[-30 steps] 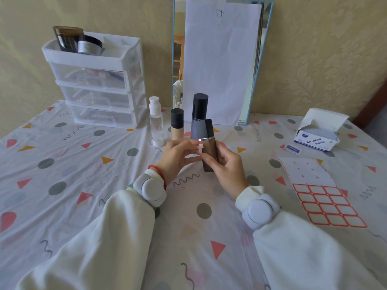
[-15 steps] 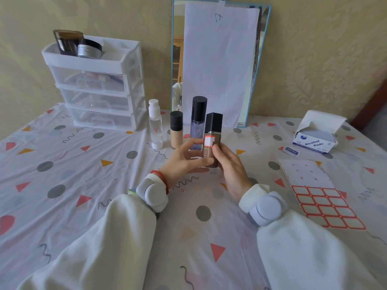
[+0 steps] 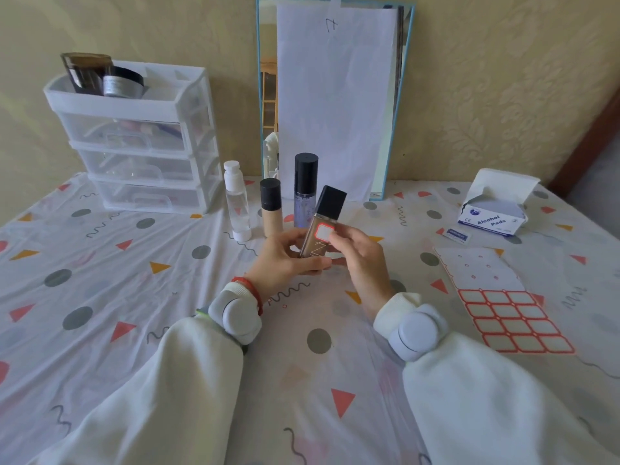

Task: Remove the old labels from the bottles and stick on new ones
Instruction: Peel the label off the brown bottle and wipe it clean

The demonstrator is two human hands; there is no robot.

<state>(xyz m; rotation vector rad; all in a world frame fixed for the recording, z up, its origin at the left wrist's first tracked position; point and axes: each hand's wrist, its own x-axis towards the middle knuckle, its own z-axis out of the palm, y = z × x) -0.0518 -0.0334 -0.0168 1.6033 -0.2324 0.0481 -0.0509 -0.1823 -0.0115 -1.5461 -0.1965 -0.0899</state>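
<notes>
Brown bottle point(image 3: 318, 229) held above table point(image 3: 100, 297), long axis tilted, black cap up-right. Red-bordered white label point(image 3: 324, 233) on front. Left hand point(image 3: 285, 260) grips base; right hand point(image 3: 357, 250) curled, fingertip pressing label. 3 bottles point(image 3: 271, 209) stand just behind; label sheet point(image 3: 503, 310) lies right.

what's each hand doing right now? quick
Left hand: closed round the lower part of the brown bottle, holding it tilted.
Right hand: fingers curled, a fingertip on the red-edged label on that bottle; a full grip cannot be told.
</notes>
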